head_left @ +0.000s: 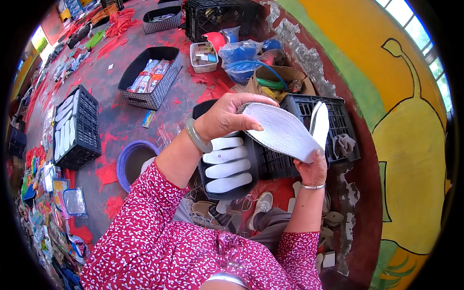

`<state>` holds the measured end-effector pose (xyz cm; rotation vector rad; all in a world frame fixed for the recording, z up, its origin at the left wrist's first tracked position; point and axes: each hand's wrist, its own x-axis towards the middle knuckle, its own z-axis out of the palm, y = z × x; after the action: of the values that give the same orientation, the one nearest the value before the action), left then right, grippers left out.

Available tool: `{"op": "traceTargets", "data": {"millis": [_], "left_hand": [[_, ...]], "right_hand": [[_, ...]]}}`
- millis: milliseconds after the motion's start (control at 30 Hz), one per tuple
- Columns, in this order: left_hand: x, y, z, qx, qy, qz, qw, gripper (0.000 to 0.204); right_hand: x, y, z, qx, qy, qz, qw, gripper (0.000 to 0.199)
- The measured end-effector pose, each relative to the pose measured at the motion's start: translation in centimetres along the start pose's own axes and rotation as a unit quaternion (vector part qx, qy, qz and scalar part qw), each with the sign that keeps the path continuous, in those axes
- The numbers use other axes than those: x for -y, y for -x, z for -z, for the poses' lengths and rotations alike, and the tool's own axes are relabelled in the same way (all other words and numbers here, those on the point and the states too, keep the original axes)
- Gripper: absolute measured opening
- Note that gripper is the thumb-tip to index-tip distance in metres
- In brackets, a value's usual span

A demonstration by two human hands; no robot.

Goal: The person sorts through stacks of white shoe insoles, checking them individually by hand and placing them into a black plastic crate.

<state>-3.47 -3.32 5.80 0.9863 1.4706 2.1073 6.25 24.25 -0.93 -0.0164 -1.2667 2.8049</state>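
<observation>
A white quilted insole [282, 128] with a grey edge is stretched between my two hands, tilted above a black crate. My left hand [232, 118], a bangle on its wrist, pinches one end, thumb on the white face. At the other end my right hand [311, 171] grips the tip between thumb and fingers. Close behind that tip stand more white insoles [320, 123]; whether my right hand touches them I cannot tell. Below my hands, several white insoles [227, 169] lie in a row in a black bin [232, 193].
A black crate [350, 123] with a grey cloth [343, 146] stands by the wall. Leftward are a purple-rimmed bucket [121, 166], a crate of insoles [89, 130] and a checked bin [159, 96] of packets. Beyond are a cardboard box [295, 79] and blue bagged items [240, 53].
</observation>
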Motion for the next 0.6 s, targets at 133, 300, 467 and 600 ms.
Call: {"op": "traceTargets", "data": {"millis": [133, 300, 467, 600], "left_hand": [[-0.4, 0.3, 0.3, 0.022, -0.046, 0.0, 0.999, 0.069], [-0.3, 0.6, 0.6, 0.033, -0.141, -0.034, 0.989, 0.068], [0.4, 0.3, 1.7, 0.041, -0.244, -0.015, 0.969, 0.072], [0.5, 0.2, 1.4, 0.016, -0.272, 0.062, 0.96, 0.074]], "right_hand": [[0.1, 0.0, 0.6, 0.016, 0.012, -0.024, 1.0, 0.049], [0.3, 0.2, 0.7, 0.065, 0.059, -0.035, 0.995, 0.048], [0.5, 0.3, 0.4, 0.046, 0.08, -0.035, 0.995, 0.045], [0.6, 0.3, 0.2, -0.004, 0.094, -0.018, 0.995, 0.044]]}}
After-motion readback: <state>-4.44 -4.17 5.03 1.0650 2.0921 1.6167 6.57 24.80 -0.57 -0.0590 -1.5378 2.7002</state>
